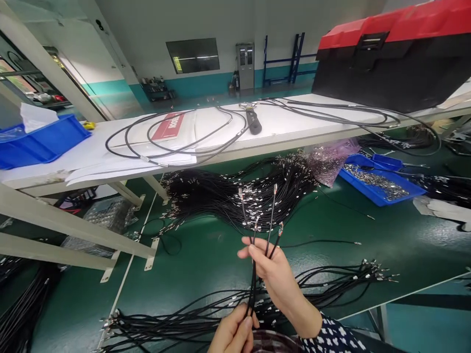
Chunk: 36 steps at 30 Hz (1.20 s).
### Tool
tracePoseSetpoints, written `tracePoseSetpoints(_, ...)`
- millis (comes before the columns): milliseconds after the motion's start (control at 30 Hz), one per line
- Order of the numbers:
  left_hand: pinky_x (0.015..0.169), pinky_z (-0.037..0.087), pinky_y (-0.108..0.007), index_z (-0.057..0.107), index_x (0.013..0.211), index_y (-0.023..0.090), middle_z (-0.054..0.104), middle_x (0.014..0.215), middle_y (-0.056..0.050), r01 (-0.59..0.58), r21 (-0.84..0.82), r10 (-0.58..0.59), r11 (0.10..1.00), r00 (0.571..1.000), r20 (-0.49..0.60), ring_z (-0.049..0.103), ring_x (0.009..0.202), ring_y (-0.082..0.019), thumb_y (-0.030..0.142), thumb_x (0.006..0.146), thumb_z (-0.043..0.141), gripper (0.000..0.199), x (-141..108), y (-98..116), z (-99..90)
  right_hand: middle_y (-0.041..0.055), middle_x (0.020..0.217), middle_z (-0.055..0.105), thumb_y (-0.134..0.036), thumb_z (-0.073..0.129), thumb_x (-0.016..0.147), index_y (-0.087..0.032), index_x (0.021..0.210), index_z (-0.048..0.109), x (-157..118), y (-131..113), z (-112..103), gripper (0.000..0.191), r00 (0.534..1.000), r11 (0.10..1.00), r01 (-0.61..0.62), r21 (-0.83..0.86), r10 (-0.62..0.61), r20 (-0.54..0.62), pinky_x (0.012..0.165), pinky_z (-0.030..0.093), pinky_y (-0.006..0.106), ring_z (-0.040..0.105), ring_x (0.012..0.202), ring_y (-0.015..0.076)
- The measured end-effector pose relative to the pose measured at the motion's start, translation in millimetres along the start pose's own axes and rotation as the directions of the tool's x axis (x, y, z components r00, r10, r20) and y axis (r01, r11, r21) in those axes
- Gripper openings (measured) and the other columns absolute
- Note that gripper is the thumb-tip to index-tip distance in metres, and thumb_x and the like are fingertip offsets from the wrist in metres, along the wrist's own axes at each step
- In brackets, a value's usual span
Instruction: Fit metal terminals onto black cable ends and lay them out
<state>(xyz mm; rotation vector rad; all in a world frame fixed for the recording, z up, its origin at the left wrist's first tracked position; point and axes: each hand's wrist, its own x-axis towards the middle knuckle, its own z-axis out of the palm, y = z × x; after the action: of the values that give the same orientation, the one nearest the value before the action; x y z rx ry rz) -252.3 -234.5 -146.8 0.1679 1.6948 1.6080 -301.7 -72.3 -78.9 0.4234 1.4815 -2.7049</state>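
Several thin black cables [253,279] run between my two hands, in front of me above the green bench top. My left hand [235,329] is closed round them low down, thumb pressed against the fingers. Higher up, my right hand [270,262] pinches the same cables near their ends. Above its fingers the ends fan out, tipped with bare metal or coloured wires [281,227]. Directly beneath both hands lies a long bundle of black cables [176,316] with white labels. Behind them is a larger pile of black cables [228,196].
A white shelf [279,135] crosses behind the bench, bearing coiled cables [127,135], a black-handled tool [253,121], a blue bin [55,142] and a red-and-black toolbox [390,59]. Below it are a pink plastic bag [326,159] and a blue tray [382,193] of small metal parts.
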Motion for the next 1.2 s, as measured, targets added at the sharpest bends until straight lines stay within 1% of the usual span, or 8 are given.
tracePoseSetpoints(167,0.079,0.043,-0.029,0.069,0.092,0.017,0.067,0.088,-0.009,-0.159,0.036,0.163,0.987,0.962,-0.220,0.058,0.086,-0.024,0.043,0.079,0.069,0.030,-5,51,-13.4,0.0030,0.067,0.069,-0.041,0.078,0.073,-0.014,0.091,0.070,-9,2,3,0.033,0.997,0.994,0.020,-0.112,-0.012,0.072,0.058,0.040,0.023,0.051,0.054,0.0092)
tracePoseSetpoints(267,0.074,0.045,-0.028,0.067,0.090,0.019,0.063,0.083,-0.005,-0.293,0.065,0.293,0.954,0.863,-0.411,0.057,0.080,-0.022,0.035,0.076,0.072,0.022,-4,93,-16.4,-0.0052,0.055,0.054,-0.036,0.082,0.070,-0.015,0.084,0.066,-16,9,8,0.030,0.997,0.984,0.018,-0.180,-0.003,0.081,0.059,0.038,0.022,0.045,0.053,0.0081)
tracePoseSetpoints(367,0.063,0.042,-0.025,0.061,0.078,0.020,0.056,0.074,-0.001,-0.314,0.237,0.390,0.919,0.809,-0.441,0.052,0.068,-0.016,0.024,0.073,0.072,0.013,1,119,-11.4,-0.0063,0.060,0.048,-0.031,0.081,0.071,-0.016,0.077,0.060,-21,16,12,0.027,0.993,0.969,0.063,-0.241,-0.036,0.114,0.056,0.032,0.020,0.038,0.056,0.0073)
tracePoseSetpoints(567,0.060,0.041,-0.023,0.060,0.071,0.019,0.056,0.072,0.000,-0.291,0.455,0.484,0.842,0.780,-0.396,0.050,0.064,-0.014,0.017,0.078,0.066,0.009,8,118,-6.5,-0.0072,0.059,0.037,-0.032,0.073,0.080,-0.017,0.076,0.056,-28,20,7,0.023,0.989,0.924,0.079,-0.374,-0.025,0.147,0.051,0.021,0.023,0.027,0.055,0.0083)
tracePoseSetpoints(767,0.079,0.047,-0.029,0.067,0.077,0.016,0.065,0.084,-0.006,-0.384,0.182,0.423,0.905,0.781,-0.458,0.061,0.084,-0.020,0.027,0.082,0.067,0.012,1,120,-16.9,-0.0021,0.065,0.047,-0.040,0.066,0.085,-0.016,0.077,0.065,-26,22,-2,0.025,0.987,0.928,0.090,-0.362,-0.033,0.160,0.057,0.028,0.026,0.036,0.060,0.0110)
tracePoseSetpoints(900,0.058,0.039,-0.022,0.062,0.083,0.018,0.050,0.064,0.003,-0.449,-0.008,0.376,0.893,0.756,-0.536,0.044,0.057,-0.009,0.033,0.089,0.061,0.017,4,127,-17.3,0.0003,0.073,0.052,-0.038,0.066,0.086,-0.017,0.074,0.065,-28,25,-1,0.025,0.984,0.915,0.118,-0.386,-0.055,0.172,0.060,0.031,0.027,0.042,0.066,0.0127)
tracePoseSetpoints(1000,0.050,0.028,-0.020,0.064,0.089,0.016,0.038,0.065,0.005,-0.460,-0.183,0.305,0.869,0.789,-0.534,0.030,0.054,-0.006,0.038,0.088,0.062,0.023,8,132,-14.5,-0.0008,0.072,0.049,-0.036,0.065,0.087,-0.017,0.072,0.063,-35,32,1,0.024,0.981,0.916,0.102,-0.388,-0.029,0.190,0.060,0.031,0.027,0.041,0.065,0.0122)
tracePoseSetpoints(1200,0.048,0.023,-0.020,0.071,0.082,0.014,0.052,0.073,0.000,-0.401,-0.199,0.268,0.894,0.836,-0.479,0.030,0.052,-0.004,0.036,0.085,0.066,0.023,5,137,-12.4,-0.0011,0.072,0.052,-0.034,0.068,0.084,-0.017,0.077,0.064,-40,24,-3,0.018,0.981,0.910,0.069,-0.408,0.013,0.194,0.058,0.031,0.025,0.040,0.062,0.0110)
